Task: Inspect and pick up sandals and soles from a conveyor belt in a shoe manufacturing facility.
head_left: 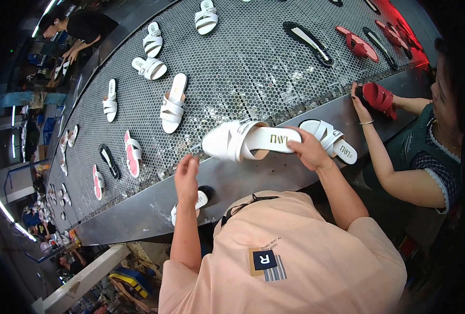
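Observation:
My right hand (312,152) grips a white slide sandal (274,139) by its heel end, thumb on top of the insole. The sandal is held level over the metal edge of the conveyor, its strapped toe pointing left. My left hand (187,175) is raised left of the sandal's toe, apart from it, its fingers curled together with nothing visible in them. Beside my right hand, another white sandal (342,149) rests on the metal edge. A third white sandal (198,200) lies by my left forearm, partly hidden by it.
The mesh conveyor (232,68) carries several white sandals, pink-and-white ones (132,154), red ones (358,44) and black soles (308,44). At the right, a co-worker's hands (366,107) hold a red sandal (377,98). Another person (83,29) bends over work at the far left.

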Demonstrator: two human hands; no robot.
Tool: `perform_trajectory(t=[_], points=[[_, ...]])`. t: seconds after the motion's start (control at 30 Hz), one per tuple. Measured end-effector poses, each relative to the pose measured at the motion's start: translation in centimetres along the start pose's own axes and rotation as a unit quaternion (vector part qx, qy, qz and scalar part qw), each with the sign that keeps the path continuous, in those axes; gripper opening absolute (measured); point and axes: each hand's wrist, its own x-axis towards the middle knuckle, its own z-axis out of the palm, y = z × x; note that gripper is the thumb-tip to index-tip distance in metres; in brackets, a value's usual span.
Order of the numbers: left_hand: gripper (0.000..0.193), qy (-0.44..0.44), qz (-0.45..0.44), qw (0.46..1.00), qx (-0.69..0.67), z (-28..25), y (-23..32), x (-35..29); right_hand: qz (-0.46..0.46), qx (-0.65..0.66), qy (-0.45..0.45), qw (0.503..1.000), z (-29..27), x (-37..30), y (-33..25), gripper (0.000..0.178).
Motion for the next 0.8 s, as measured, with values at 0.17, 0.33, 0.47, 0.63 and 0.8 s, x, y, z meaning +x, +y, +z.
perform_trajectory(t=[0.17,0.33,0.47,0.63,0.8], points=[[0.041,-0.054,-0.136,0.966,-0.214,4.7,-0.4,-3.3,0.117,0.009,-0.059,0.991,1.0,-1.8,3.2,0.046],[0.031,-0.082,-0.03,0.916,-0.391,6.4,2.1,-0.3,0.123,-0.016,-0.077,0.989,1.7,-3.0,4.9,0.047],[0.025,-0.078,0.031,0.94,-0.332,6.3,3.4,-0.5,0.128,-0.081,-0.088,0.985,1.5,-3.6,4.3,0.048],[0.022,-0.102,0.079,0.967,-0.218,6.7,5.6,-0.8,0.086,-0.092,-0.122,0.984,-0.1,-2.2,2.5,0.058],[0.023,-0.133,0.092,0.974,-0.161,7.9,6.9,-2.0,-0.147,-0.343,-0.191,0.908,4.8,2.6,-5.3,0.066]])
